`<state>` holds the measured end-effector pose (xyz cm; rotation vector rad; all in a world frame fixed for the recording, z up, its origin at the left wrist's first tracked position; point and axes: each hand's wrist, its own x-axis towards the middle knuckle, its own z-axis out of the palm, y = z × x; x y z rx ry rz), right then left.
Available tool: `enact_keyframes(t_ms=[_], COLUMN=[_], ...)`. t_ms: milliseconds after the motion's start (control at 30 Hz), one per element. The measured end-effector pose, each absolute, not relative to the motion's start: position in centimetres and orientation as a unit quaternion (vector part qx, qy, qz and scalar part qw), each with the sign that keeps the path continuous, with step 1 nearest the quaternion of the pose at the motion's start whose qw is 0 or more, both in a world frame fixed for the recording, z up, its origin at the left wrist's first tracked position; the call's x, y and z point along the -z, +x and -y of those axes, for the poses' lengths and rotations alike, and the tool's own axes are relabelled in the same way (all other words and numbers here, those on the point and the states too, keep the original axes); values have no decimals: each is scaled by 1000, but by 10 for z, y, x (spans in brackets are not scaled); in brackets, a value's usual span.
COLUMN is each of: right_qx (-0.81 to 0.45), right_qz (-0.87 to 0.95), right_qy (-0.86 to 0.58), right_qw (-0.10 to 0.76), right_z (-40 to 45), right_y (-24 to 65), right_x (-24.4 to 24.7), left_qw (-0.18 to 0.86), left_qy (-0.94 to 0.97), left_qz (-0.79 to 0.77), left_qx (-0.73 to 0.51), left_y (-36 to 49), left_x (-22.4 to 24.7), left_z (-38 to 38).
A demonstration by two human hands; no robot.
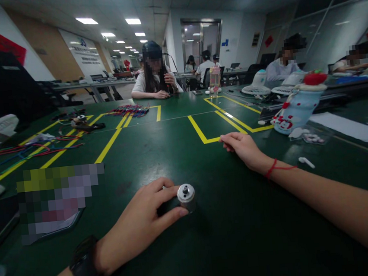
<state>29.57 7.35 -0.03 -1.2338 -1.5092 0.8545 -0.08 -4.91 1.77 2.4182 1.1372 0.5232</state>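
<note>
Thumb and fingers of my left hand [145, 211] close round a small silver motor [187, 198], which stands upright on the green table with a short dark shaft on top. A black watch is on that wrist. Farther off to the right, my right hand [245, 149] is closed in a pinch over a corner of yellow tape [207, 140]. Whatever its fingertips hold, if anything, is too small to make out. A red string circles the right wrist.
Bundled wires [131, 111] and loose coloured wires [51, 146] lie left. A blue bottle [295, 110] with a red top, white paper [348, 126] and a white earbud [306, 162] are at the right. A person [155, 75] sits across the table [160, 157].
</note>
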Motion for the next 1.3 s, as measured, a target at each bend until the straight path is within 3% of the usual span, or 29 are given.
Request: enact_keyframes(t_ms=[133,333,500,700,900,1033,1200,1300], right_qx=[-338,-328,-286,-295,-293,-256,-264,-315], right_qz=[658,790,854,813,893,919,918,883], right_qy=[-500,-402,-264,-303,-267,-258,-250,-277], right_qw=[450,327,346,399,213,155,156,213], right_z=[-59,-3,34,39,28,12,5,1], right_y=[287,229,193,205,224,230,228,225], right_x=[-13,-39,-47,-56,-49,-37,-32,-34], left_qw=[211,204,198,192,196,200,202,204], left_qy=[868,866,870,873,872,873,871,869], left_qz=[-411,-417,-411,-409,-413,-409,-410,-413], left_qx=[-184,-183,-189,-183,-173,-176,-177,-181], left_y=[-2,-22,-27,-20,-26,-24,-26,-34], left_x=[-26,-30,-21,-26,-32,-26,-19,-19], left_z=[56,62,60,70,70,56,48,52])
